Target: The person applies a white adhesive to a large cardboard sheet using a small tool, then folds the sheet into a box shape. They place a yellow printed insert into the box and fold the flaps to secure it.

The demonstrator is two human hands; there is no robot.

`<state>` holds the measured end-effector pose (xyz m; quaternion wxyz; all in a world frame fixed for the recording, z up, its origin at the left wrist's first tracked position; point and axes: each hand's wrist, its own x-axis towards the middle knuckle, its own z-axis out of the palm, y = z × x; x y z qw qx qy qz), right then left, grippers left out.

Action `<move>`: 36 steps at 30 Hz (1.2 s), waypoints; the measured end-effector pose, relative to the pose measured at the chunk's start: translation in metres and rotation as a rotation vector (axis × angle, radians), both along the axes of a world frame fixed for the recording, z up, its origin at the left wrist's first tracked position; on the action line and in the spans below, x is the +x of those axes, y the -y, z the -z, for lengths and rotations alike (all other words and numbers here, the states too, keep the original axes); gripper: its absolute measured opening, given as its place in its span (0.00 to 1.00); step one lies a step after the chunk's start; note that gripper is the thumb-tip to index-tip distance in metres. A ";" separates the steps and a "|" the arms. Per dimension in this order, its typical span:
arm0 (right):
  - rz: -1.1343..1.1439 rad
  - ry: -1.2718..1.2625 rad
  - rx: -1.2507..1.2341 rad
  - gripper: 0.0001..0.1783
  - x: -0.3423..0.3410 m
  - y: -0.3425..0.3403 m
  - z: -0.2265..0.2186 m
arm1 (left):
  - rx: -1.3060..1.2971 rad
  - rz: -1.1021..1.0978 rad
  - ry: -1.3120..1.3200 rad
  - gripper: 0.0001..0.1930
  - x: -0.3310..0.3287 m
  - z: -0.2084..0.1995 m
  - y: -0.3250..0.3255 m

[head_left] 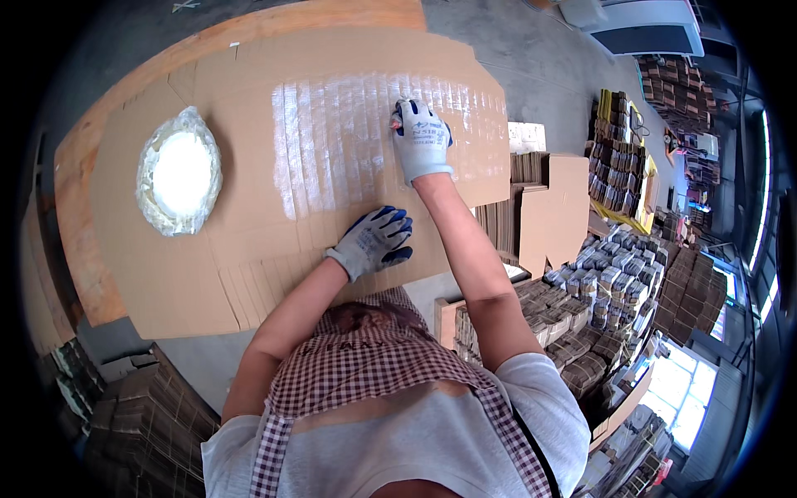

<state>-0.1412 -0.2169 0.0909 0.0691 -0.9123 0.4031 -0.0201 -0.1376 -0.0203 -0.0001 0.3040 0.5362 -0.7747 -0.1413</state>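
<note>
A large flat cardboard sheet lies in front of me, with glossy whitish streaks in a broad band across its middle and right. My right hand, in a white glove with blue fingers, rests over the streaked part. Its fingers are curled; a small reddish bit shows at their left side, but what they hold is hidden. Nearer to me, my left hand, gloved the same way, lies on the cardboard near its front edge, fingers spread and holding nothing. On the left side of the sheet sits an oval bowl wrapped in crinkled clear plastic, bright white inside.
Wooden board shows under the sheet at the left and far edges. Close on the right stand stacked cardboard pieces. Bundled cardboard stacks fill the right side, and more stacks stand at the lower left.
</note>
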 end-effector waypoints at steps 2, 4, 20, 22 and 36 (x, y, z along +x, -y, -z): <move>-0.164 0.087 -0.067 0.23 0.001 -0.022 -0.003 | 0.091 0.033 0.025 0.22 0.003 -0.001 0.003; -0.391 0.126 -0.114 0.25 0.003 -0.040 0.002 | 0.179 0.074 0.048 0.22 0.004 -0.005 0.005; -0.271 0.125 -0.095 0.23 -0.024 0.035 0.010 | 0.117 0.028 -0.020 0.24 0.003 -0.011 0.002; -0.055 0.038 -0.026 0.22 -0.033 0.062 0.004 | 0.135 0.037 -0.041 0.23 0.005 -0.017 0.004; -0.032 0.599 0.255 0.16 -0.027 0.043 -0.015 | 0.105 0.027 -0.038 0.23 0.005 -0.016 0.007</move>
